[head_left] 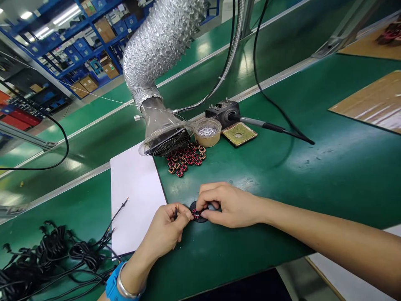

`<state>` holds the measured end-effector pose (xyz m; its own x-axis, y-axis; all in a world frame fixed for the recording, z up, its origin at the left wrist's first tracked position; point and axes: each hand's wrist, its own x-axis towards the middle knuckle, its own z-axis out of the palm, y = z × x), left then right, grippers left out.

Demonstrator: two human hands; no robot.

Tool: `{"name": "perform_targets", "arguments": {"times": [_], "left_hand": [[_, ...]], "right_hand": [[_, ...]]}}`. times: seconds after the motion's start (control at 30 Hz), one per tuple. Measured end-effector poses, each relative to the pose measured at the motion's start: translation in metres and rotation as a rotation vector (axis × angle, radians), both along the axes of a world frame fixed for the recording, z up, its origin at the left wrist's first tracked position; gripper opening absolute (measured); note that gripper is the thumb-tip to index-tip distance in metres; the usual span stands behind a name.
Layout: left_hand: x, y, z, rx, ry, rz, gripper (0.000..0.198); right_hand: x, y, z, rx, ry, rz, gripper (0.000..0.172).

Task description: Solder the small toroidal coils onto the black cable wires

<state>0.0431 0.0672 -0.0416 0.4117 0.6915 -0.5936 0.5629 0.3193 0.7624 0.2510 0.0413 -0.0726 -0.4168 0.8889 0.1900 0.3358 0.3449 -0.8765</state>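
Note:
A small motor stator (196,214) with red windings and a black core lies at a dark round disc (203,220) on the green bench. My right hand (233,205) has its thumb and index finger closed on the stator from the right. Close against its left side, my left hand (167,230) pinches a thin black cable (176,212), whose far end is hidden by the fingers. Whether the cable's wires touch the stator cannot be made out. Behind both hands sits a pile of similar stators (188,158).
Above the pile hangs a fume extractor hood (166,129) on a silver duct (156,46). A soldering iron (263,124) rests in its holder (222,113), near a solder-filled tub (207,132) and yellow sponge (239,133). White paper (134,192) and tangled black cables (53,246) lie left.

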Motion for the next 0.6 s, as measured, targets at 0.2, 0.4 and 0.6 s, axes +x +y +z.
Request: {"name": "perform_targets", "arguments": {"times": [0.2, 0.4, 0.6], "left_hand": [[0.0013, -0.0002, 0.0028, 0.001, 0.039, -0.012, 0.039], [-0.0007, -0.0001, 0.0001, 0.004, 0.043, -0.019, 0.038], [-0.0010, -0.0003, -0.0002, 0.012, 0.041, -0.026, 0.037]], "right_hand": [[-0.0047, -0.0009, -0.0033, 0.062, 0.055, -0.036, 0.016], [-0.0071, -0.0027, -0.0056, 0.091, 0.049, -0.067, 0.016], [-0.0087, -0.0046, -0.0079, 0.109, 0.077, -0.039, 0.014]]}}
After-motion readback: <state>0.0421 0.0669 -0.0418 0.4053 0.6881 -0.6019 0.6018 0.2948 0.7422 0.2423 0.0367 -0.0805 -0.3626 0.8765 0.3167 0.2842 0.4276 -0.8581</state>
